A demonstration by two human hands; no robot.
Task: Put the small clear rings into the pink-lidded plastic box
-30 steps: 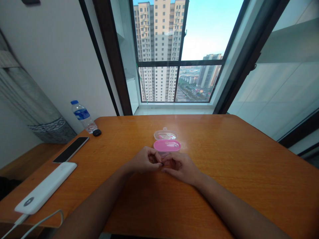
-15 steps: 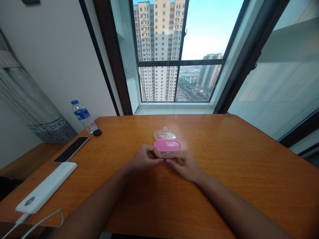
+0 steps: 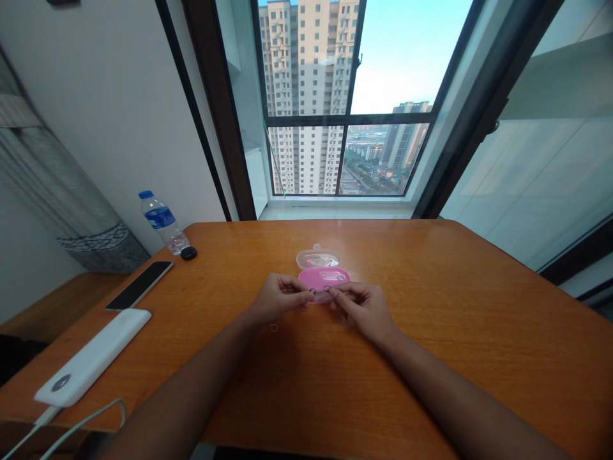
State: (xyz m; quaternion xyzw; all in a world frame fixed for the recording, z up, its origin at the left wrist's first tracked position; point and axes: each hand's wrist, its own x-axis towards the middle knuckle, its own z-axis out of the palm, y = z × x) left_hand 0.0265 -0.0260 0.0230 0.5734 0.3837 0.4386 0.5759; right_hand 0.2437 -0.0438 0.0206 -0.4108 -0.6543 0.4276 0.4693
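Observation:
My left hand pinches a small dark loop, which looks like a hair elastic. In the fingertips of my right hand is a second small dark loop of the same look. The two loops are a little apart, in front of a pink oval tray of a small plastic case. Behind the tray, its clear lid lies open, with something pink and white showing in it. A pale ring lies on the table below my left hand.
At the left of the wooden table are a white power bank with a white cable, a dark-screened phone, a water bottle and a round black object. A window is beyond the far edge.
My hands have moved slightly apart, and the right one has shifted right. Where they met at one dark bit, two separate loops now show. The pale ring is more visible.

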